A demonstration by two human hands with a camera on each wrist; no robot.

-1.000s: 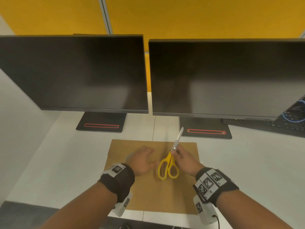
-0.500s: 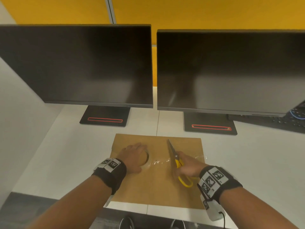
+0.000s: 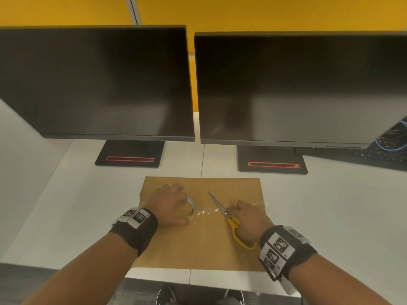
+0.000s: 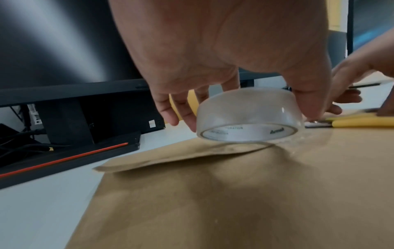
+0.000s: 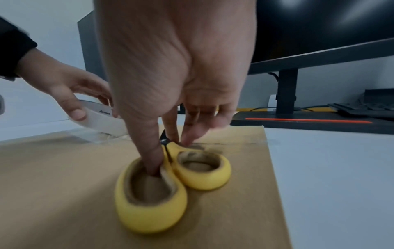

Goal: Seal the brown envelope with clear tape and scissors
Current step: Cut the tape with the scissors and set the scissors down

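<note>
Left hand [image 4: 224, 50] fingers [image 4: 170, 107] curl around the tape roll [image 4: 249, 116], tilted on the brown envelope [image 3: 198, 245]. Right hand [image 3: 248, 219] thumb sits inside one loop of the yellow scissors [image 5: 170, 182]; remaining fingers [image 5: 192, 131] extended, touching the handle.

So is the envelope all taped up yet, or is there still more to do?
Not quite. A strip of clear tape already lies across the brown envelope. It is still joined to the tape roll, which the left hand holds tilted. The right hand is getting its thumb into the yellow scissors. Left to do: snip the tape free, probably press it flat.
</note>
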